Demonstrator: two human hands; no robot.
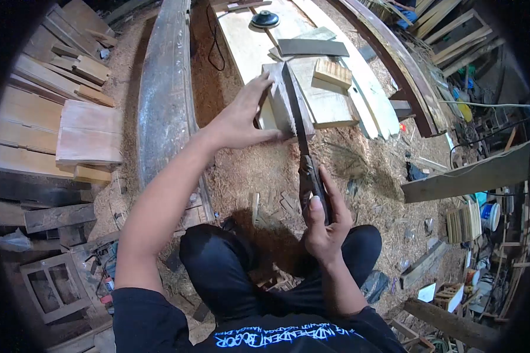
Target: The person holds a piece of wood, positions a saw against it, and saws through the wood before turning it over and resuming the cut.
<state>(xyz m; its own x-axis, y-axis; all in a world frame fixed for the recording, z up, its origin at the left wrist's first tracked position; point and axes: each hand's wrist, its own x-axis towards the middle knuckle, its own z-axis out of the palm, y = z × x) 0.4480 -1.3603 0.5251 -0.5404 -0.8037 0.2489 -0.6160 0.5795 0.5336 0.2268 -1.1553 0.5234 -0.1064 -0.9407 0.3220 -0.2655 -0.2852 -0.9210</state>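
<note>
Head | right fingers (334, 194) clenched round saw (301, 126) | left fingers (255, 92) spread against block (281, 97) | shirt (150, 320): "INDEPENDENT BOGOR"

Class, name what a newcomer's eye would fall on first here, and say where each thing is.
Probably the dark saw at the centre, held in the right hand, its blade over a piece of wood that the left hand touches. Next, perhaps, the round black disc on the pale board at the top.

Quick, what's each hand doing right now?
Left hand: open, spread against the wooden block.
Right hand: closed, holding the handsaw.
</note>
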